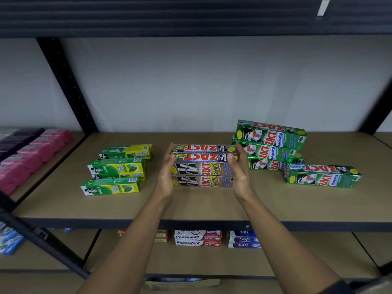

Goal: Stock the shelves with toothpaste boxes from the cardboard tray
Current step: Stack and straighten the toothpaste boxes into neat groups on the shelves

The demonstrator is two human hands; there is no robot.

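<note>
Nearest, below both wrists at the frame's bottom edge: a strip of brown cardboard (pixel 182 284); too little shows to tell what it is.

Lower shelf (pixel 191 259), under the hands: red-and-white Pepsodent boxes (pixel 197 238) stacked flat. Just right of them is a stack of blue Safi boxes (pixel 244 239). Well to the left are blue packs (pixel 10 240), blurred.

Both forearms reach up over the front edge of the tan shelf board (pixel 191 206).

Left hand (pixel 167 172) and right hand (pixel 239 172): palms face each other, fingers straight and spread slightly, thumbs up. Each lies flat against one end of the stack between them; nothing is pinched or curled round.

Between the palms: silver ZACT Smokers boxes (pixel 203 166), lying long side toward the camera on the board. They sit two high and two deep.

Left of the left hand, apart from it: green-and-yellow Darlie boxes (pixel 118 168), loosely stacked in staggered rows.

Right of the right hand: a pile of green ZACT Whitening boxes (pixel 269 143), its near end just behind the fingertips. One more Whitening box (pixel 322 176) lies alone further right.

Far left, past a black upright (pixel 70 90): pink packs (pixel 31 155) in rows on the neighbouring bay.

Beyond the stack: pale wall (pixel 191 81).
</note>
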